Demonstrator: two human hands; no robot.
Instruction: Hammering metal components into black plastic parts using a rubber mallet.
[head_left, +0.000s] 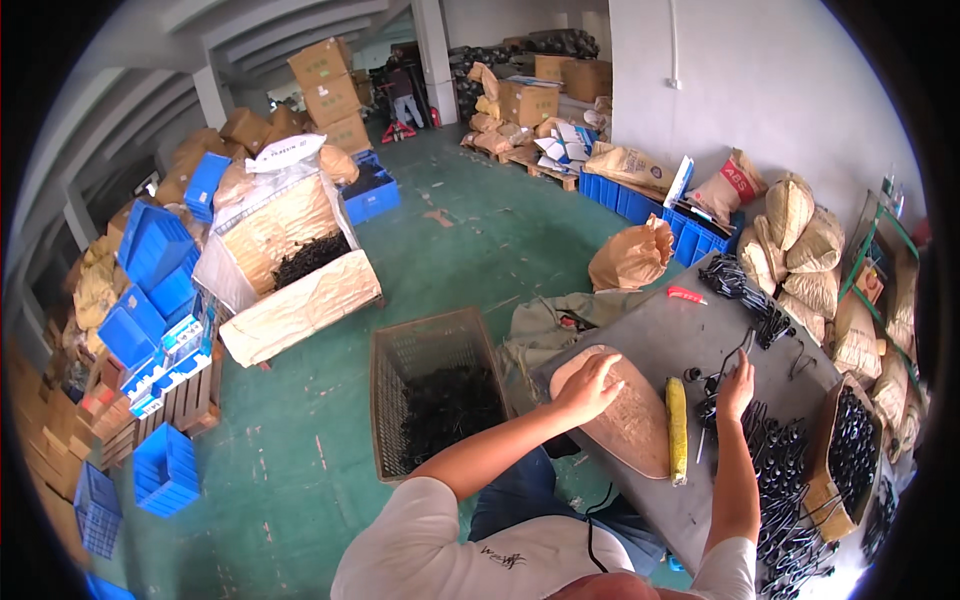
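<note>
My left hand is over a brown rounded board on the grey table, its fingers stretched and apparently holding nothing. To the right, my right hand is closed around a thin black hooked piece that sticks up past the fingers. Between the hands a yellow wrapped bar lies along the board's edge. Many similar black hooked pieces are heaped beside my right forearm. Another bunch of black pieces lies at the table's far end, near a red-handled tool.
A carton of black parts stands at the table's right. Left of the table, a mesh crate holds black pieces on the green floor. Further off are a paper-lined bin, blue crates, sacks and a distant person.
</note>
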